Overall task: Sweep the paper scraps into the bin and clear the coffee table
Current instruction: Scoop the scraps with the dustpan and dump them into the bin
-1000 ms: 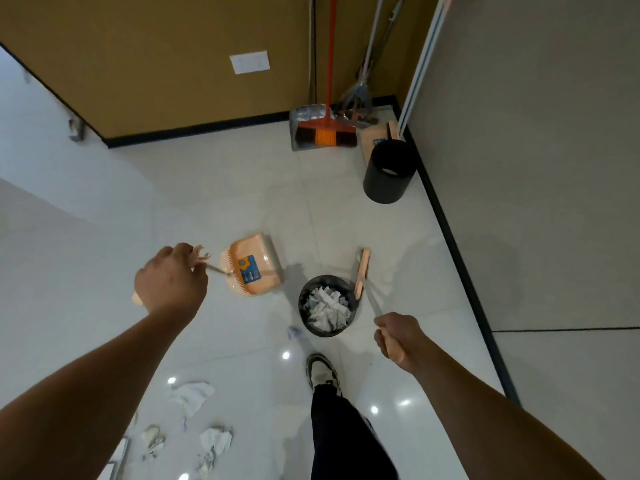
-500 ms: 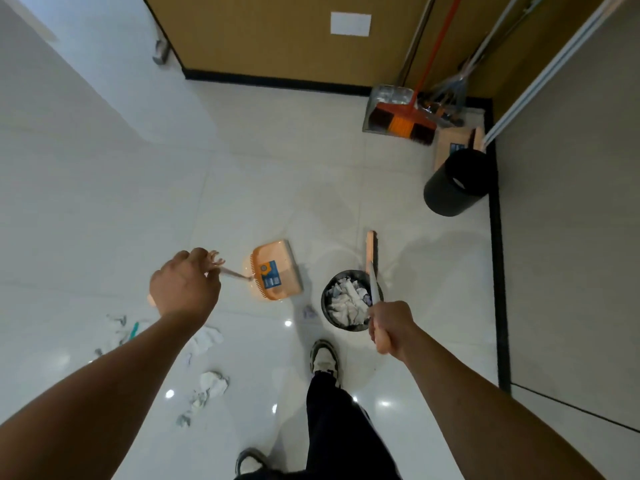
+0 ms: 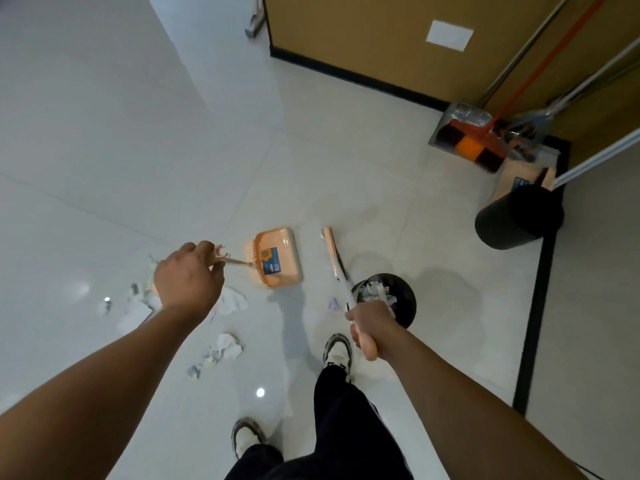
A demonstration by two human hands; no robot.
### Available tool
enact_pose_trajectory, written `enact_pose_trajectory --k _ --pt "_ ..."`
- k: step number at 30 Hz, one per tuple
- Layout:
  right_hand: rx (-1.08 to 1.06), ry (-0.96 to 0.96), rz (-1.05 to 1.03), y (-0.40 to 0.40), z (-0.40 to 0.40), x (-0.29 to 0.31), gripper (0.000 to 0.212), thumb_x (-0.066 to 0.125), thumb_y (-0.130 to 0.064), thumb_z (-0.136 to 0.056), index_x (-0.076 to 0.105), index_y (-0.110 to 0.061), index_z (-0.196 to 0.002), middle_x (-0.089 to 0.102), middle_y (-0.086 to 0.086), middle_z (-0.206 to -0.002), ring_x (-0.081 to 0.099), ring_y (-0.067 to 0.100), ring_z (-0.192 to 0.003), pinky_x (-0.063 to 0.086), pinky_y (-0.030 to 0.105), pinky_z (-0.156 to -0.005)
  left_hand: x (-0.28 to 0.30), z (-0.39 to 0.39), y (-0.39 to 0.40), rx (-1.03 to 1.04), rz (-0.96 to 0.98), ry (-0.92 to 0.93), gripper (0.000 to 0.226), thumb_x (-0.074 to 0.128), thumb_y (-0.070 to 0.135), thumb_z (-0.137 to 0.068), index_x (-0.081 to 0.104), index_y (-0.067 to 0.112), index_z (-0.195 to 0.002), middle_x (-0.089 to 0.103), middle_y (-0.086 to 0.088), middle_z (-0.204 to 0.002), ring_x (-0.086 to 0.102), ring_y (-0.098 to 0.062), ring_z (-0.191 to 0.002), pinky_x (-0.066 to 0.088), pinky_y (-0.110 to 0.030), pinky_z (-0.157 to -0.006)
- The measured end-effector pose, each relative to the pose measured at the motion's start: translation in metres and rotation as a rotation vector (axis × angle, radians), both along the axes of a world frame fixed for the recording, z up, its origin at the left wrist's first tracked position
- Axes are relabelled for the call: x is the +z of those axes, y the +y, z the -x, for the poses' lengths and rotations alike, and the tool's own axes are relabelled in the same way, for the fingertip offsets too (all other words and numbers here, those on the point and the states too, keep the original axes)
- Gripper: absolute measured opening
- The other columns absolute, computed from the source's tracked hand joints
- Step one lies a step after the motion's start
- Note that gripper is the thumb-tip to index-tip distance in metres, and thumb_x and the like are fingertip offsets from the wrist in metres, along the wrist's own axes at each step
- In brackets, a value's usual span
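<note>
The left hand gripped the handle of the peach dustpan, and the right hand clutched the broom handle. Crumpled paper scraps lay on the tiled floor near the left forearm, others filling the small black bin beside the right hand.

Seen from above on a pale tiled floor, the left hand grips a peach dustpan at centre frame, the right hand grips a broom beside a scrap-filled black bin, and paper scraps lie at lower left.
</note>
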State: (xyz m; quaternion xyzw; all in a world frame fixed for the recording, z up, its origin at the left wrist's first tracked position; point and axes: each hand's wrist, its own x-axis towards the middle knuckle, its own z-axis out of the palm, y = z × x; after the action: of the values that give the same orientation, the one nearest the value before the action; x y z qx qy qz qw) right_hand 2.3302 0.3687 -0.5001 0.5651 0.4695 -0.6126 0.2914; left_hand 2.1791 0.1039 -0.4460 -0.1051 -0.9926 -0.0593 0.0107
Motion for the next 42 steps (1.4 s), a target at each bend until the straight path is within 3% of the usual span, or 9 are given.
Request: enact_pose_trajectory --k 3,10,15,17,21,26,34,39,42 --pt "0.069 0.006 0.007 -0.028 -0.005 0.001 0.005 0.055 -0.004 -0.093 0.058 -0.002 -0.095 0.047 0.005 -0.055 0.04 0.012 -0.03 0.033 0.017 -0.034 0.001 -0.009 -0.033 0.041 0.009 -0.004 0.012 0.069 0.024 -0.081 0.068 0.014 -0.087 0.058 -0.005 -0.07 0.055 -0.033 -0.058 0.046 -0.035 -0.055" --pt "0.109 0.017 -0.069 -0.075 -0.022 0.005 0.021 0.059 -0.002 -0.087 0.061 0.001 -0.108 0.052 0.008 -0.055 0.043 0.013 -0.03 0.034 0.018 -0.036 0.002 -0.029 -0.101 0.128 0.013 -0.045 0.01 0.069 0.024 -0.079 0.064 0.016 -0.081 0.054 -0.003 -0.068 0.049 -0.028 -0.055 0.041 -0.031 -0.055" --pt "0.189 0.058 -0.253 -0.113 -0.034 0.006 0.031 0.05 0.002 -0.084 0.06 0.006 -0.113 0.055 0.017 -0.074 0.05 0.019 -0.041 0.039 0.022 -0.041 0.003 -0.047 -0.15 0.173 0.017 -0.075 0.01 0.068 0.024 -0.079 0.063 0.016 -0.081 0.056 -0.006 -0.071 0.055 -0.033 -0.06 0.043 -0.033 -0.056" --pt "0.16 0.054 -0.253 -0.126 -0.039 0.005 0.025 0.05 0.004 -0.086 0.06 0.008 -0.109 0.053 0.017 -0.076 0.046 0.02 -0.044 0.038 0.021 -0.04 0.002 -0.056 -0.17 0.184 0.01 -0.079 0.01 0.068 0.025 -0.08 0.063 0.016 -0.081 0.057 -0.005 -0.072 0.055 -0.033 -0.061 0.044 -0.033 -0.056" --pt "0.133 0.036 -0.143 -0.158 -0.056 0.009 0.006 0.052 0.003 -0.091 0.053 -0.001 -0.087 0.045 0.01 -0.058 0.042 0.016 -0.035 0.033 0.019 -0.034 -0.002 -0.071 -0.208 0.192 0.002 -0.068 0.01 0.068 0.025 -0.08 0.063 0.016 -0.081 0.056 -0.005 -0.072 0.056 -0.033 -0.062 0.043 -0.033 -0.057" --pt "0.11 0.06 -0.024 -0.184 -0.057 0.023 0.007 0.054 -0.011 -0.098 0.051 -0.005 -0.095 0.046 0.006 -0.061 0.038 0.009 -0.036 0.028 0.016 -0.032 -0.004 -0.08 -0.247 0.193 -0.007 -0.072 0.008 0.067 0.023 -0.078 0.064 0.016 -0.081 0.056 -0.005 -0.07 0.055 -0.033 -0.061 0.042 -0.032 -0.055" --pt "0.234 0.095 -0.244 -0.214 -0.009 0.024 0.004 0.062 -0.002 -0.089 0.062 0.0 -0.085 0.048 0.01 -0.061 0.035 0.016 -0.033 0.031 0.018 -0.037 0.005 -0.079 -0.28 0.255 0.007 -0.109 0.009 0.06 0.032 -0.08 0.064 0.024 -0.083 0.056 0.0 -0.072 0.057 -0.027 -0.065 0.046 -0.028 -0.054" --pt "0.308 0.079 -0.366 -0.186 0.033 0.007 0.004 0.062 0.001 -0.08 0.063 0.004 -0.083 0.052 0.011 -0.057 0.043 0.019 -0.039 0.037 0.03 -0.048 0.006 -0.075 -0.282 0.365 0.013 -0.091 0.01 0.058 0.031 -0.078 0.06 0.022 -0.074 0.047 0.004 -0.063 0.045 -0.024 -0.055 0.032 -0.023 -0.049" --pt "0.402 0.055 -0.388 -0.169 0.056 -0.005 0.006 0.059 0.001 -0.082 0.06 0.005 -0.078 0.051 0.01 -0.041 0.046 0.022 -0.038 0.04 0.032 -0.052 0.007 -0.08 -0.281 0.477 0.023 -0.104 0.012 0.056 0.029 -0.078 0.055 0.023 -0.068 0.043 0.006 -0.059 0.044 -0.023 -0.052 0.028 -0.023 -0.048"
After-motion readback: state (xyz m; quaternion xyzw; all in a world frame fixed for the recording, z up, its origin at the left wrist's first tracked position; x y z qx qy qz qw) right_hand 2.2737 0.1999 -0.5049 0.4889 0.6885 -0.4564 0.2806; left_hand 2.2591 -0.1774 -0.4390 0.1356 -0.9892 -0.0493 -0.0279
